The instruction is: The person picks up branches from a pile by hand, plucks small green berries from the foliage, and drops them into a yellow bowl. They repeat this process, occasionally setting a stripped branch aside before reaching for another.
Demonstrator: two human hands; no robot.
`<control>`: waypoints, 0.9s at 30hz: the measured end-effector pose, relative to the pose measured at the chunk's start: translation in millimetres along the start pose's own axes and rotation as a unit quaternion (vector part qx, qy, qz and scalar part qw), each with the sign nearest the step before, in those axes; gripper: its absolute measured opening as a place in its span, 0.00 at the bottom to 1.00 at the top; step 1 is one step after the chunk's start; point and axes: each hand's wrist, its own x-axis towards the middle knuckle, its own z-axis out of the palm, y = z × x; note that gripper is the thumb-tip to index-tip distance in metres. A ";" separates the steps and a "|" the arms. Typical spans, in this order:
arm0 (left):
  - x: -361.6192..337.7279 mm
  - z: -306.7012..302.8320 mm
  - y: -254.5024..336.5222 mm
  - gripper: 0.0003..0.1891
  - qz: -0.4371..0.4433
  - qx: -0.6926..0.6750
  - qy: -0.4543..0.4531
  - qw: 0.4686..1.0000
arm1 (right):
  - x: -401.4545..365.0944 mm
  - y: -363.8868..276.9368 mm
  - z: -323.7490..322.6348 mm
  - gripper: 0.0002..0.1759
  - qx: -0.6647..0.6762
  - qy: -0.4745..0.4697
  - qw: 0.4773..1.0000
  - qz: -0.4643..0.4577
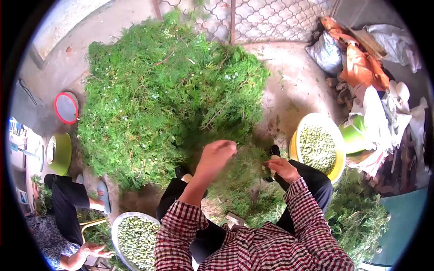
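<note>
The person wore a red checked shirt, and both arms reached out over their lap. A green bunch (239, 185) of feathery plants lay there, between the dark knees. The left hand (216, 157) was lifted at the top of the bunch. Its fingers (227, 146) were curled in tight together and touched the green tips, but what they pinched was too small to see. The right hand (282, 169) was just beside it, on the other side of the bunch. Its fingers were bent shut around some stems.

A silver bowl (118, 221) full of little green pods sat on the floor by the left knee. Next to it another person (65, 212) in dark trousers sat with one hand (92, 249) open. A yellow bowl (337, 135) with more green pods sat by the right knee.

Past the hands was a big green heap (167, 95) of the same plants. Far back stood a metal gate (271, 20).
</note>
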 end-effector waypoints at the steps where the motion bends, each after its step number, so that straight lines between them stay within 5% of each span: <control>1: 2.7 5.0 -6.2 0.16 -0.001 0.000 -0.024 1.000 | -5.2 -6.8 -3.6 0.16 0.000 0.008 1.000 -0.022; 4: 1.6 19.1 -7.6 0.22 -0.084 0.157 -0.080 0.981 | -28.8 -50.7 -2.6 0.16 0.161 0.001 0.985 -0.065; 8: 6.9 31.3 -21.4 0.26 -0.071 0.196 -0.130 0.969 | -53.5 -89.7 4.4 0.15 0.154 0.011 0.980 -0.125; 9: 18.7 34.3 -57.3 0.33 -0.004 0.124 -0.099 0.987 | -58.7 -95.6 9.1 0.16 0.173 0.004 0.978 -0.114; 12: 18.7 34.3 -46.1 0.31 -0.025 -0.016 -0.106 0.994 | -68.4 -110.9 27.9 0.15 0.162 -0.021 0.976 -0.147; 15: 15.5 33.1 -33.9 0.23 0.038 -0.081 -0.031 0.996 | -61.3 -107.2 42.4 0.14 0.135 -0.018 0.978 -0.159; 18: 8.1 37.9 -17.2 0.14 0.065 -0.302 -0.010 0.951 | -57.7 -105.2 52.4 0.14 0.138 -0.002 0.978 -0.157; 23: 12.0 30.2 -18.8 0.12 0.074 -0.189 -0.012 0.979 | -46.8 -92.3 37.4 0.17 0.160 0.064 0.979 -0.113; 27: 7.5 32.2 -9.9 0.11 0.056 -0.056 -0.001 0.997 | -49.9 -123.9 19.4 0.33 0.164 0.157 0.954 -0.197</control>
